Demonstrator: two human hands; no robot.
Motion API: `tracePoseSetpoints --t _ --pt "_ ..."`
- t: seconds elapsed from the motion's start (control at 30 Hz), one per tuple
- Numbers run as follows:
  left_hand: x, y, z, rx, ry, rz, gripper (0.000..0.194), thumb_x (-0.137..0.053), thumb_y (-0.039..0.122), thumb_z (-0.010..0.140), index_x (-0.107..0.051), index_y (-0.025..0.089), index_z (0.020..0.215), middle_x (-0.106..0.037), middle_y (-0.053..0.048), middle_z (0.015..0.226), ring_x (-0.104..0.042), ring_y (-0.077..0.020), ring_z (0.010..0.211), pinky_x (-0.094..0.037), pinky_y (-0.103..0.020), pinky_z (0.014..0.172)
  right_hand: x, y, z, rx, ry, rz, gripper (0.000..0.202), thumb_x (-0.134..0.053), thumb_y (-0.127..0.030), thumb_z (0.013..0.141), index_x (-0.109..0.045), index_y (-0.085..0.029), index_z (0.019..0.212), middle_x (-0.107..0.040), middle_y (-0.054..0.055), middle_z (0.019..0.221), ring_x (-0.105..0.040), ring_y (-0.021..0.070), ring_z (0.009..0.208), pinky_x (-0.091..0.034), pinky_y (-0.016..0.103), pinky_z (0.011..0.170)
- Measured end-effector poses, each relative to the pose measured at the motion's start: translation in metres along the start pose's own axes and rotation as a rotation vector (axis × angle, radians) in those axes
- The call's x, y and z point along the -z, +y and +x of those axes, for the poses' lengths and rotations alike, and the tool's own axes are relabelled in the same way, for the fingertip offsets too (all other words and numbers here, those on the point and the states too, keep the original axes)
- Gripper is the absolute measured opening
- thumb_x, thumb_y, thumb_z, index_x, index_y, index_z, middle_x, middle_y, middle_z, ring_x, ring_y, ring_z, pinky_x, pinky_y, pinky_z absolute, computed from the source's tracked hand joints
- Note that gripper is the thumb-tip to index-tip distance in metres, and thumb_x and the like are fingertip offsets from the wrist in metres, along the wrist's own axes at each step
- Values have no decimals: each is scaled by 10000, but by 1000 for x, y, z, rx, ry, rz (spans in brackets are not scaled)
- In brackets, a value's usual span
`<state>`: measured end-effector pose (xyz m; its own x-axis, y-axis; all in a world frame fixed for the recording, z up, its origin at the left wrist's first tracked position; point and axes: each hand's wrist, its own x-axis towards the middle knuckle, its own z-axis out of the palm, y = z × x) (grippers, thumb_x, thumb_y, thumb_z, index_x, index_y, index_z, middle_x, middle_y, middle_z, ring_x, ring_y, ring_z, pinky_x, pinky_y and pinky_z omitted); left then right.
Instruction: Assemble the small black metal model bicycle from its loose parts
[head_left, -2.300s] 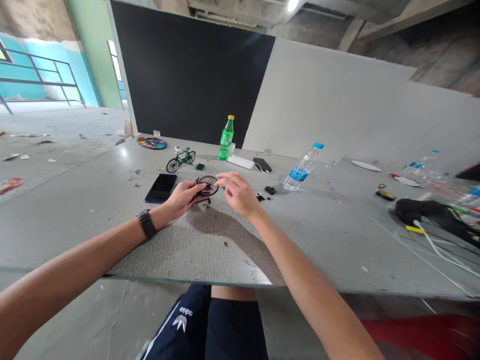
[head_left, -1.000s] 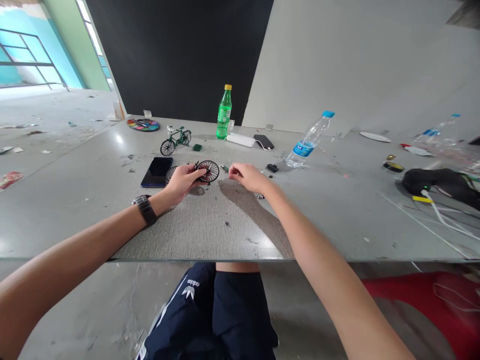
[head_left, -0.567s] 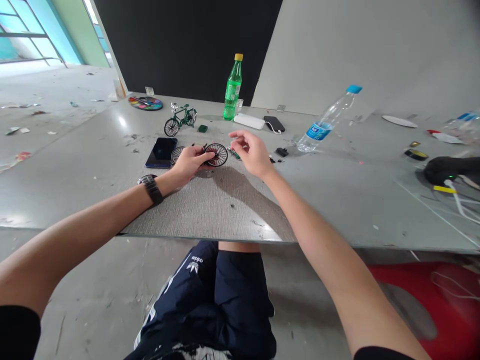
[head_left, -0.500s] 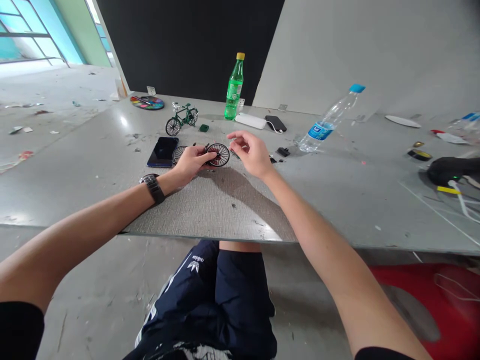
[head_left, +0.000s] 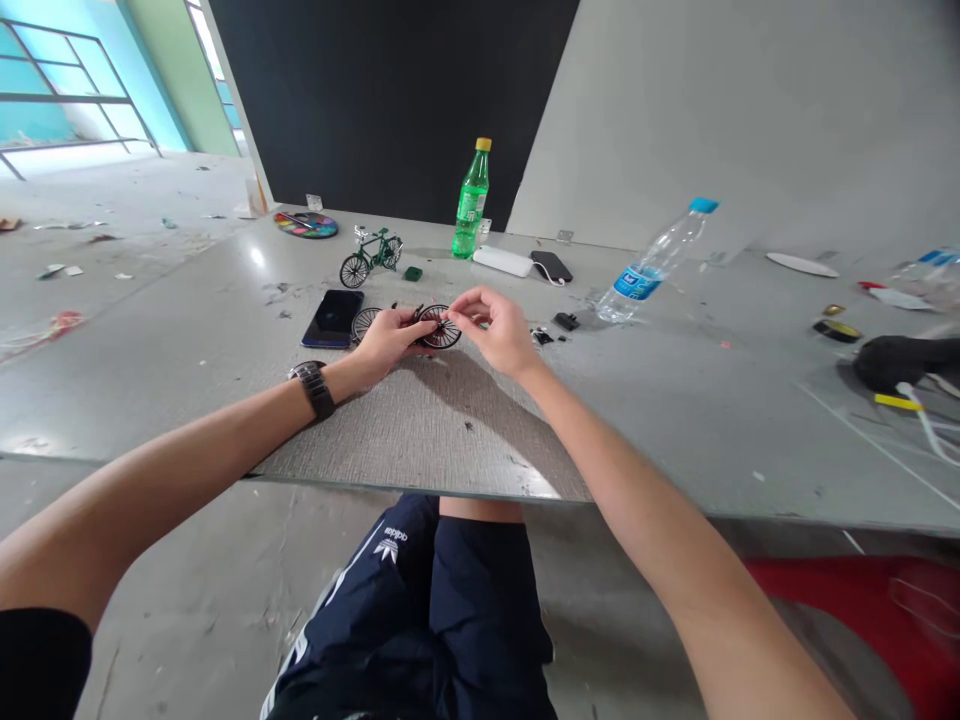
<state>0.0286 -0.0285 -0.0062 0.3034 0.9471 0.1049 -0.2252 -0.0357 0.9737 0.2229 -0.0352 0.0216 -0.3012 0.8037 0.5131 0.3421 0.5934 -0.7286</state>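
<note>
My left hand (head_left: 394, 340) is closed round a dark model bicycle (head_left: 444, 330), its thumb lying across the spoked wheel on the right. The other wheel shows partly to the left of my fingers. At the right wheel's edge is my right hand (head_left: 495, 328), thumb and forefinger pinched together by the hub; whatever is between the fingertips is too small to make out. Behind them stands a green model bicycle (head_left: 371, 254), with a small green block (head_left: 412, 273) beside it. A phone (head_left: 333, 318) lies left of my left hand. Small black parts (head_left: 541, 337) are right of my right hand.
A green bottle (head_left: 470, 205) stands at the back, near a white power bank (head_left: 502, 262) and a black one (head_left: 551, 266). A tilted water bottle (head_left: 649, 268), a black plug (head_left: 566, 321) and black tape (head_left: 837, 330) are on the right. A paint palette (head_left: 306, 225) lies back left.
My right hand has moved left to the wheel, and its fingers have come together at the hub. My left hand keeps its hold. The view has tilted slightly upward.
</note>
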Motion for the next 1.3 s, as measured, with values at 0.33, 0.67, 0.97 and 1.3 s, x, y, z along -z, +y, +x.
tracePoseSetpoints --t 0.33,0.67,0.97,1.3 --pt "-1 0 0 2 2 -20 166 -732 206 842 -728 87 957 -742 -101 947 -691 -166 858 -596 -302 765 -1 4 -1 -28 42 42 294 -673 -504 900 -638 -219 964 -758 61 961 -708 207 896 -535 366 777" --pt "-1 -1 -1 -13 0 -25 183 -736 221 839 -742 83 959 -743 -104 958 -687 -168 861 -601 -304 758 -4 8 -1 -100 40 168 310 -708 -503 874 -631 -215 956 -770 83 981 -724 218 934 -561 371 793" --pt "-3 1 -1 1 -2 -20 223 -757 265 821 -739 96 966 -750 -110 998 -697 -180 899 -593 -312 783 -3 12 0 -110 50 118 313 -697 -512 861 -627 -215 932 -765 80 941 -705 205 859 -534 345 708" --pt "-5 3 -1 -13 -27 -3 239 -788 258 762 -744 101 936 -750 -74 893 -671 -148 774 -570 -278 703 0 10 -2 -83 53 -26 248 -682 -462 873 -666 -216 897 -727 43 850 -647 170 753 -489 323 670"
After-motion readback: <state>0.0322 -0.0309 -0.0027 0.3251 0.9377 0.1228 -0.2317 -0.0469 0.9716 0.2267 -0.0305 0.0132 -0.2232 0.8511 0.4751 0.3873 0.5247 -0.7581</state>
